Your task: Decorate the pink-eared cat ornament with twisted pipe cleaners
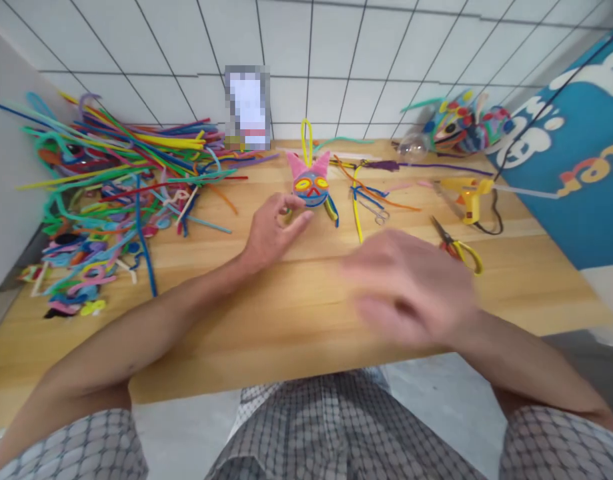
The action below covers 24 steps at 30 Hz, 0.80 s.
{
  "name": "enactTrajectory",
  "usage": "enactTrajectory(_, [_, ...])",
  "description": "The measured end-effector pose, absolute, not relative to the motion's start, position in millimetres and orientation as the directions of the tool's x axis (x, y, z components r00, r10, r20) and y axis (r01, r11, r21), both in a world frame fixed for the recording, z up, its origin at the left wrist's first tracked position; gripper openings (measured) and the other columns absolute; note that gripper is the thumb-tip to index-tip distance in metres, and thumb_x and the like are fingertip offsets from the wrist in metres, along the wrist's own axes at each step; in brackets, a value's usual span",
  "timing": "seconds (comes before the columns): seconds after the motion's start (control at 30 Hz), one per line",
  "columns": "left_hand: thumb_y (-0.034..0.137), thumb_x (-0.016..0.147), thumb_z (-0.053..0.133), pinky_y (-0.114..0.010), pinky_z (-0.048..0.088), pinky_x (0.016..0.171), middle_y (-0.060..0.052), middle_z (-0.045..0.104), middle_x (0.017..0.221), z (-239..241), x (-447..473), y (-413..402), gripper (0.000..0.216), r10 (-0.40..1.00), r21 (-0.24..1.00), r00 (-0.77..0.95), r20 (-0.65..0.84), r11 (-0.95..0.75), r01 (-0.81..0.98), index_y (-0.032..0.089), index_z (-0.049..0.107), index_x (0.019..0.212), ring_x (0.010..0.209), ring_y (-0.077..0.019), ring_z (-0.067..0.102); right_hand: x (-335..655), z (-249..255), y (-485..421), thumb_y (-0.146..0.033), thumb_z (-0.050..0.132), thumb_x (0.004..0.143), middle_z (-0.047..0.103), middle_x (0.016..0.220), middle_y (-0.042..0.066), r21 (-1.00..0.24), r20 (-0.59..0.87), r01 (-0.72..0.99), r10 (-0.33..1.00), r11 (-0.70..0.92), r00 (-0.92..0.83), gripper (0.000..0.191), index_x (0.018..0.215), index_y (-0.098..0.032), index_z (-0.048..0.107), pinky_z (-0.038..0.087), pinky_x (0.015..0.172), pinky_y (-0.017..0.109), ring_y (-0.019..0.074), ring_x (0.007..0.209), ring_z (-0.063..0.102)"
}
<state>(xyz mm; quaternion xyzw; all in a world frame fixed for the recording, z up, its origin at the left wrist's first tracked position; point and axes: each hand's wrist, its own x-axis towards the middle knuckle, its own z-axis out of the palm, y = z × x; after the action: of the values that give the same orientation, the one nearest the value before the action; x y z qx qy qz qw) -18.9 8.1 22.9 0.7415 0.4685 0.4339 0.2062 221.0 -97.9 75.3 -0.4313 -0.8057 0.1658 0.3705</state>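
1. The small blue, round-headed fuzzy craft figure with pink pointed ears (311, 183) could tip or slide if the left hand (273, 227) nudges its lower side; an attached part might bend or pull loose.
2. The right hand (411, 287) could catch the yellow-handled metal scissors (451, 241) just beyond it, as they lie loose on the pale wooden table (296, 320).
3. The figure sits just past the left fingertips, ahead of the person; the left thumb and forefinger are parted around its lower left edge, contact unclear.
4. The figure is ahead and left of the right hand, well apart; blur hides whether those curled fingers pinch anything.
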Motion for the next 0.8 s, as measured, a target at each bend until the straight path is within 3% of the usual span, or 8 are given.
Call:
enactTrajectory(0.13, [0.050, 0.088, 0.077, -0.045, 0.056, 0.098, -0.014, 0.063, 0.136, 2.1, -27.8, 53.1, 0.057, 0.914, 0.772, 0.041, 0.404, -0.365, 0.520, 0.021, 0.054, 0.132, 0.116, -0.0266, 0.066, 217.8, 45.1, 16.2, -0.062, 0.058, 0.098, 0.079, 0.103, 0.008, -0.636, 0.447, 0.600, 0.866, 0.485, -0.225, 0.044, 0.114, -0.025, 0.075, 0.063, 0.083, 0.049, 0.0274, 0.088, 0.074])
enactTrajectory(0.2, [0.048, 0.080, 0.083, -0.046, 0.056, 0.100, -0.018, 0.057, 0.147, -8.3, -26.7, 73.5, 0.078, 0.923, 0.799, 0.084, 0.375, -0.368, 0.476, 0.021, 0.047, 0.143, 0.122, -0.0289, 0.065, 218.6, 18.2, 53.0, -0.060, 0.065, 0.093, 0.078, 0.110, 0.011, -0.662, 0.436, 0.613, 0.887, 0.431, -0.153, 0.047, 0.119, -0.021, 0.071, 0.063, 0.085, 0.050, 0.0281, 0.091, 0.073])
enactTrajectory(0.27, [0.046, 0.077, 0.084, -0.047, 0.055, 0.103, -0.018, 0.056, 0.150, -14.1, -24.7, 87.4, 0.085, 0.914, 0.823, 0.182, 0.364, -0.407, 0.396, 0.020, 0.045, 0.148, 0.126, -0.0296, 0.064, 218.3, -4.3, 72.3, -0.055, 0.070, 0.089, 0.075, 0.121, 0.013, -0.686, 0.405, 0.607, 0.904, 0.401, -0.140, 0.053, 0.129, -0.020, 0.066, 0.062, 0.089, 0.051, 0.0294, 0.098, 0.072])
enactTrajectory(0.43, [0.046, 0.082, 0.079, -0.048, 0.052, 0.109, -0.013, 0.068, 0.135, -11.7, -25.0, 95.0, 0.062, 0.888, 0.813, 0.297, 0.350, -0.446, 0.374, 0.018, 0.060, 0.134, 0.122, -0.0292, 0.066, 211.7, -18.3, 78.4, -0.045, 0.071, 0.089, 0.070, 0.133, 0.015, -0.684, 0.358, 0.591, 0.902, 0.428, -0.239, 0.065, 0.147, -0.021, 0.055, 0.060, 0.095, 0.052, 0.0301, 0.105, 0.071])
enactTrajectory(0.57, [0.050, 0.082, 0.078, -0.047, 0.052, 0.108, -0.011, 0.071, 0.128, -9.7, -27.8, 91.9, 0.058, 0.895, 0.775, 0.288, 0.341, -0.441, 0.452, 0.018, 0.062, 0.129, 0.118, -0.0296, 0.067, 208.6, -14.1, 80.0, -0.043, 0.072, 0.089, 0.070, 0.134, 0.017, -0.618, 0.400, 0.606, 0.864, 0.501, -0.306, 0.064, 0.146, -0.018, 0.056, 0.057, 0.099, 0.052, 0.0322, 0.112, 0.069])
enactTrajectory(0.8, [0.042, 0.079, 0.081, -0.047, 0.054, 0.104, -0.010, 0.071, 0.122, -16.6, -29.0, 90.9, 0.052, 0.896, 0.779, 0.278, 0.347, -0.441, 0.446, 0.020, 0.061, 0.122, 0.112, -0.0287, 0.068, 208.7, -21.6, 82.7, -0.045, 0.072, 0.091, 0.074, 0.128, 0.014, -0.643, 0.415, 0.590, 0.870, 0.488, -0.267, 0.057, 0.141, -0.022, 0.060, 0.058, 0.097, 0.052, 0.0326, 0.109, 0.071])
